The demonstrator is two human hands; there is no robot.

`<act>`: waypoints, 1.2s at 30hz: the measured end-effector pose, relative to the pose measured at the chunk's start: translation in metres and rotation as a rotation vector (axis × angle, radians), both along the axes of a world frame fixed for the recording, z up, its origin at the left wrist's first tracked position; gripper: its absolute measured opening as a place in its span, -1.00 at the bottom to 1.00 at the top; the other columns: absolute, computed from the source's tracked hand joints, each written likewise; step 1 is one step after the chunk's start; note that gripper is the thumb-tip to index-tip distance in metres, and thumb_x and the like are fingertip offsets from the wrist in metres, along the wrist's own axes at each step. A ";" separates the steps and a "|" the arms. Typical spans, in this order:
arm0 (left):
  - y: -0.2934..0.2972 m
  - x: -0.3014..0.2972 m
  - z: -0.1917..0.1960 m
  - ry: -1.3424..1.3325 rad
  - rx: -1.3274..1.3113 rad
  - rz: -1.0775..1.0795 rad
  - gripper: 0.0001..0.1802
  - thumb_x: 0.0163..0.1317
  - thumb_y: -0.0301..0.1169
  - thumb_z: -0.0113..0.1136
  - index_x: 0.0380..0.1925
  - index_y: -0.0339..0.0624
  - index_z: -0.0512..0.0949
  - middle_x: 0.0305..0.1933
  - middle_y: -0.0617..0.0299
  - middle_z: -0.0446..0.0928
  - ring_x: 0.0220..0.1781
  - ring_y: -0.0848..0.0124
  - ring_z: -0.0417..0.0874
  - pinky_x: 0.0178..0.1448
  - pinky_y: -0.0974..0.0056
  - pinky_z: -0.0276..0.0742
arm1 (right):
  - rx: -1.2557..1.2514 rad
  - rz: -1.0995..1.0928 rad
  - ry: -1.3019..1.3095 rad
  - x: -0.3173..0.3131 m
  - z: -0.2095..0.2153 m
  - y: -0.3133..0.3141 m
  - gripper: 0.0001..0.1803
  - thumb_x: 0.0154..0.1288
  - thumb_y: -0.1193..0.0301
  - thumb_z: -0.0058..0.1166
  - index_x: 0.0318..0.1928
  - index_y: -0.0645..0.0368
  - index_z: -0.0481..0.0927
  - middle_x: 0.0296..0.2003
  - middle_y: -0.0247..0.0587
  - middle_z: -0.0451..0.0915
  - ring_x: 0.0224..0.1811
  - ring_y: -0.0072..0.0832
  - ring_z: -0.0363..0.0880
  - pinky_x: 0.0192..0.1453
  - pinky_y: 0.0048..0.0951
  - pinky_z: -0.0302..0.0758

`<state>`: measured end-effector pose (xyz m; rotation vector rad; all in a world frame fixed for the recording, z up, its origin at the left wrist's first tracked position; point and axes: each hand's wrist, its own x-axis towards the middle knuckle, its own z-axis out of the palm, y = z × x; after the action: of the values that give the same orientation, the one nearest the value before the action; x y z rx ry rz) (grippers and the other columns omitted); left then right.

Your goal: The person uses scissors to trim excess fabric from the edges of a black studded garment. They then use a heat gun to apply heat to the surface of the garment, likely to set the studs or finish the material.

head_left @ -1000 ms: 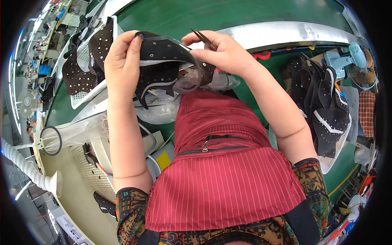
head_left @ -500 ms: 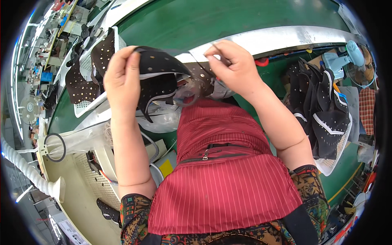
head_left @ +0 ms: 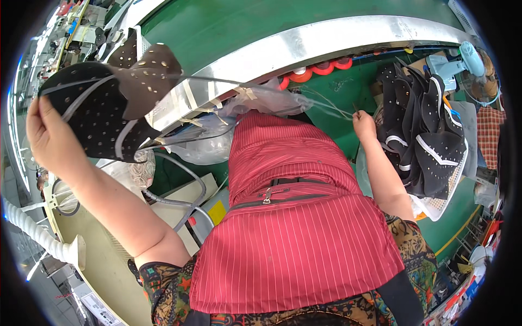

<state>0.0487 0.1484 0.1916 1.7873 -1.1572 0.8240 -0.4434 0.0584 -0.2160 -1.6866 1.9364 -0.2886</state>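
Note:
My left hand (head_left: 50, 133), raised at the far left, pinches the edge of a black piece (head_left: 89, 103) with shiny dots and pale edging. A brown dotted piece (head_left: 149, 79) hangs against its right side. Long thin strips (head_left: 255, 87) stretch from these pieces across to my right hand (head_left: 365, 126). The right fingers are closed around the strip ends, and a slim dark tip sticks up from them; what it belongs to is too small to tell. Right of that hand, a stack of similar black dotted pieces (head_left: 418, 130) lies in a white basket (head_left: 435, 210).
A metal-edged green table (head_left: 304, 19) runs along the far side, with red-orange rings (head_left: 322, 68) beneath its edge. Clear plastic bags (head_left: 204, 148) hang below. Grey hoses (head_left: 187, 176) lie at the left. A blue fan (head_left: 470, 58) stands at right, a white flexible duct (head_left: 41, 233) at far left.
My hands have moved far apart: the left to the left with the dotted pieces, the right to the right and lower. The strips now span the space between them.

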 end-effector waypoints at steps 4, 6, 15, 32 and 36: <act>0.003 0.003 0.019 -0.038 0.055 0.047 -0.62 0.31 -0.20 0.13 -0.08 -0.29 0.59 -0.18 0.18 0.65 -0.18 0.51 0.61 -0.02 0.44 0.47 | 0.029 0.163 0.103 0.018 0.002 -0.007 -0.71 0.20 0.43 -0.05 -0.08 0.21 0.57 -0.13 0.14 0.55 -0.03 0.01 0.52 0.03 -0.10 0.47; 0.009 -0.003 0.020 -0.128 0.096 0.111 -0.65 0.31 -0.22 0.13 -0.09 -0.28 0.60 -0.17 0.20 0.65 -0.17 0.49 0.62 -0.01 0.43 0.47 | -0.120 0.211 0.065 0.037 0.026 -0.013 -0.72 0.20 0.46 -0.05 -0.08 0.17 0.57 -0.13 0.10 0.54 -0.03 -0.01 0.52 0.04 -0.12 0.47; -0.005 -0.048 -0.016 -0.134 0.187 -0.176 -0.83 0.27 -0.38 0.14 -0.21 -0.22 0.59 -0.30 0.11 0.61 -0.29 0.29 0.62 -0.13 0.32 0.50 | -0.485 0.493 -0.643 0.156 0.221 -0.044 -0.75 0.22 0.36 0.10 -0.13 0.23 0.58 -0.28 -0.09 0.55 -0.25 -0.23 0.57 -0.19 -0.32 0.48; 0.033 -0.103 -0.016 0.206 0.445 -0.473 -0.89 0.21 -0.53 0.14 -0.28 -0.34 0.54 -0.33 0.07 0.61 -0.33 0.22 0.63 -0.23 0.27 0.52 | -0.272 0.816 -0.886 0.234 0.284 -0.006 -0.62 0.13 0.40 0.16 -0.03 0.26 0.49 -0.33 -0.07 0.62 -0.22 -0.25 0.61 -0.06 -0.37 0.49; 0.056 -0.081 -0.022 1.051 0.431 -0.728 -0.87 0.29 -0.48 0.12 -0.23 -0.33 0.55 -0.31 0.33 0.58 -0.26 0.62 0.54 -0.21 0.45 0.48 | 0.013 0.861 -0.757 0.200 0.291 -0.002 -0.78 0.17 0.39 0.17 -0.22 0.26 0.57 -0.52 -0.32 0.53 -0.47 -0.60 0.46 -0.32 -0.51 0.43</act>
<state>-0.0321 0.2046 0.1699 1.5433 -1.1109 -0.7732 -0.2439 0.0561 0.0748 -1.8580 0.5996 -0.4726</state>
